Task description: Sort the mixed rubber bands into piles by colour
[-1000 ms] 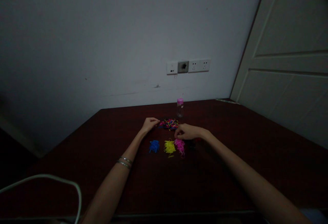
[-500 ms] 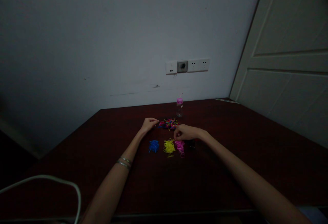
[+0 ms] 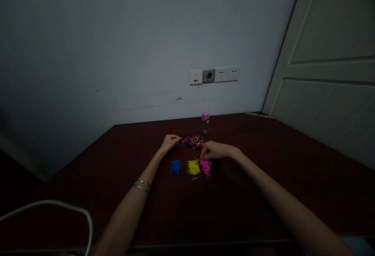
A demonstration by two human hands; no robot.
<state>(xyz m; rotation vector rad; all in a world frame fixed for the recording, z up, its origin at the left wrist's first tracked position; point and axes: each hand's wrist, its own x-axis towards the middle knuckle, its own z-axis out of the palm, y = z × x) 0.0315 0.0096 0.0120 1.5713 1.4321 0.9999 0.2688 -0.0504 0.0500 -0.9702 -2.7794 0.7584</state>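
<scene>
A mixed heap of multicoloured rubber bands [image 3: 194,141] lies on the dark red table [image 3: 181,209]. My left hand [image 3: 170,142] rests at the heap's left edge, thumb and fingers pinched together; anything between them is too small to make out. On the near side are separate piles of blue bands [image 3: 176,167], yellow bands [image 3: 193,168] and pink bands [image 3: 206,168]. My right hand [image 3: 214,150] is closed in a pinch at the far end of the pink pile, its fingertips pointing down. What it holds is hidden. Dark bands [image 3: 219,166] lie right of the pink ones, hard to see.
Behind the heap stands a clear bottle [image 3: 205,125] with a pink lid. A wall with sockets [image 3: 227,74] borders the table's far side, and a pale panelled door [image 3: 328,88] is at the right. A white cable [image 3: 67,206] curves across the near left.
My right hand has shifted very slightly right and toward the pink pile. My left hand has stayed in place beside the mixed heap.
</scene>
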